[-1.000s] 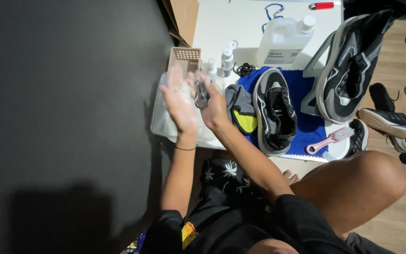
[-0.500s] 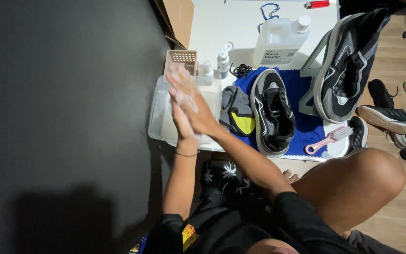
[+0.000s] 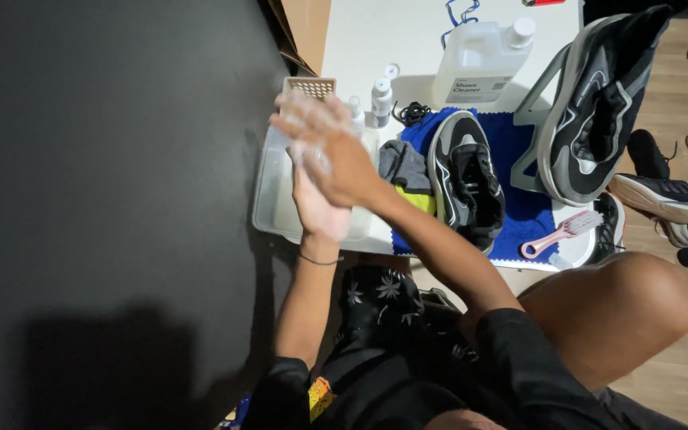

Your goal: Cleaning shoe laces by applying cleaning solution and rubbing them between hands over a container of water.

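Nearest the body, the left hand (image 3: 318, 209) lies palm up with a thin dark band at its wrist, and the right hand (image 3: 334, 151) is pressed flat across it, fingers spread and slightly blurred; nothing can be made out between the two palms. Both hands hang directly over the shallow clear plastic tray (image 3: 268, 199), which sits at the near left corner of the white table.

Just right of the tray lies one crumpled grey-and-yellow cloth (image 3: 408, 171), and beyond that cloth one black-and-grey sneaker (image 3: 466, 179) rests sole down on a blue textured mat (image 3: 519, 163). Further right of the tray, at the mat's near edge, is one pink plastic brush with pale bristles (image 3: 564, 231).

Behind the tray stand one small beige slotted basket (image 3: 310, 85) and two small white pump bottles (image 3: 381, 99). Further back is one large translucent white jug with a cap (image 3: 479, 60). Far right of the tray, a second black-and-grey sneaker (image 3: 599, 103) leans upright on a grey stand.
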